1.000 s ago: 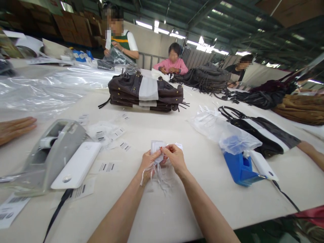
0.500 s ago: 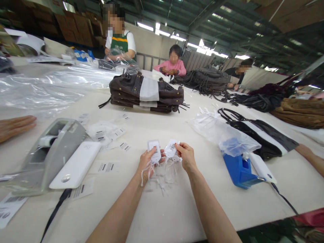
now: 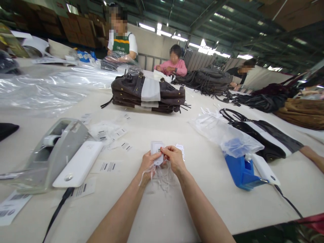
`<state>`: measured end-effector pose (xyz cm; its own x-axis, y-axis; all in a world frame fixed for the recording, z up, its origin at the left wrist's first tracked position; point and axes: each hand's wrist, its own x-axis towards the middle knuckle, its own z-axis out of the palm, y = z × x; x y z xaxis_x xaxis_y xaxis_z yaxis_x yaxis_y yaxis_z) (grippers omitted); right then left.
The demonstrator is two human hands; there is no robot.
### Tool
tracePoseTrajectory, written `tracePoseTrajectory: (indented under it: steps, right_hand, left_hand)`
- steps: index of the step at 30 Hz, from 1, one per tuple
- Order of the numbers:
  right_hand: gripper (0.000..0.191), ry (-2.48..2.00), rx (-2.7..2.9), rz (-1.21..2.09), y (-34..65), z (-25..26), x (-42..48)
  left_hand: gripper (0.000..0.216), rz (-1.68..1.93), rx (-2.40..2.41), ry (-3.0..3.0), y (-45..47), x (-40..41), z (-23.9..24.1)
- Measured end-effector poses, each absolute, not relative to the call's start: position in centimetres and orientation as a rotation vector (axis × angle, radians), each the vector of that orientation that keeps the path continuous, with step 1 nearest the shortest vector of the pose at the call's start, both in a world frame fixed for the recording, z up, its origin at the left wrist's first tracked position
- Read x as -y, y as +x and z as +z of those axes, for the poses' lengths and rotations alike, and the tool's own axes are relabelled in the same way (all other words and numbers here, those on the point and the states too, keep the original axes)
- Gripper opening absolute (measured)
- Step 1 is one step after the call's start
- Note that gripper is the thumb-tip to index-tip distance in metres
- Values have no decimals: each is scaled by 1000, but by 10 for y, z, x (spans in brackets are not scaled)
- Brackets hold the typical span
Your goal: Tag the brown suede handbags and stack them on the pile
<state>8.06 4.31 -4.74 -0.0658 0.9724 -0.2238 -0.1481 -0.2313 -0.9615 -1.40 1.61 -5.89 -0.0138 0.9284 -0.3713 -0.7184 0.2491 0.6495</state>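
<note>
My left hand (image 3: 147, 162) is closed around a small stack of white hang tags (image 3: 156, 146) in clear sleeves, its thumb across the front. White strings (image 3: 162, 177) dangle from the stack over the tabletop. My right hand (image 3: 176, 159) pinches at the right edge of that stack with thumb and forefinger. More white hang tags (image 3: 180, 148) stick out behind its knuckles and seem to be held by its other fingers, which are hidden. Printed labels (image 3: 126, 146) in clear film lie left of my hands.
At left are a grey tape dispenser (image 3: 47, 158) and a white device (image 3: 78, 164) with a black cord. At right stand a blue tape dispenser (image 3: 239, 172), a plastic bag (image 3: 227, 135) and a dark handbag (image 3: 260, 135). Stacked brown handbags (image 3: 149, 92) lie ahead; several people work beyond.
My right hand has moved left onto the stack in my left hand, its own tags now mostly behind it. Another person's hand has left the left edge, where a dark object now shows.
</note>
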Motion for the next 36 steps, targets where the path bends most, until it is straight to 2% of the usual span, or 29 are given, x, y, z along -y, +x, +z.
tracePoseTrajectory:
  steps: [7,14,20,22,26,28,32,36]
  right_hand:
    - [25,-1199,1073,1416,89,-43,-43]
    - [30,-1254,1063,1258,122,-48,-58]
    - [29,-1580,1362,689,142,-57,-58]
    - [28,-1477,1421,756,127,-54,-51]
    - [27,-1244,1247,1269,90,-51,-41]
    - [28,-1215,1102,1385,82,-51,-42]
    - [29,-1198,1007,1392,96,-49,-50]
    - [30,-1395,1047,1176,129,-51,-61]
  left_hand:
    - [21,1344,-773,245,-14,-17,-56]
    - [20,1398,-914,148,-14,-18,-58]
    - [22,1405,-932,183,-13,-18,-58]
    - [23,1399,-925,187,-12,-18,-59]
    - [24,1430,-852,189,-12,-18,-61]
    - [22,1439,-817,159,-12,-19,-62]
    - [20,1456,-813,59,-13,-23,-64]
    - [22,1437,-868,100,-16,-22,-62]
